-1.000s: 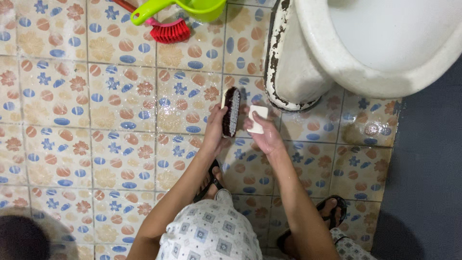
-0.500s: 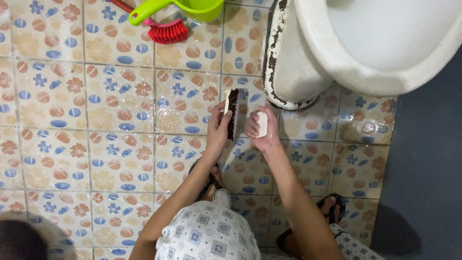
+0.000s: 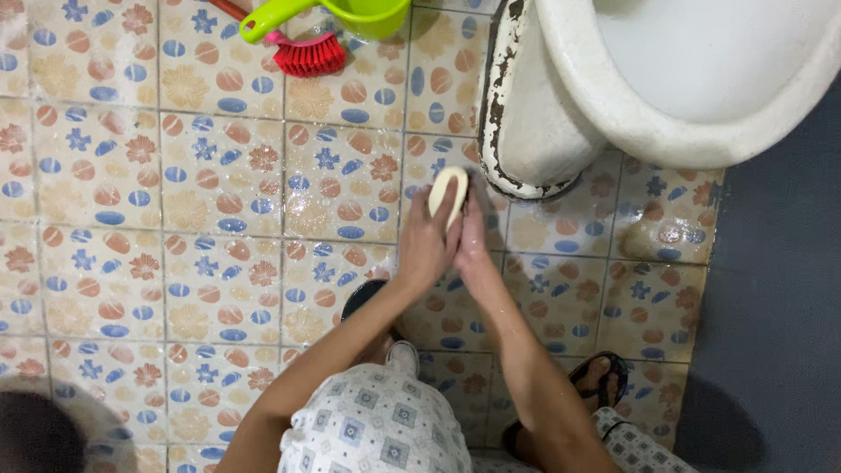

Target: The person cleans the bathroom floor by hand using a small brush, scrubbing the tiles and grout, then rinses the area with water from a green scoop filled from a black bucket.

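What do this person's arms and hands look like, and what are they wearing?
Both arms are bare from the hands up, with no sleeves, gloves, rings or watch showing. The left hand and right hand look wet. The person wears a white garment printed with small grey-blue squares, and dark sandals on the feet.

toilet base right of brush | scoop over brush | hands' brush before base
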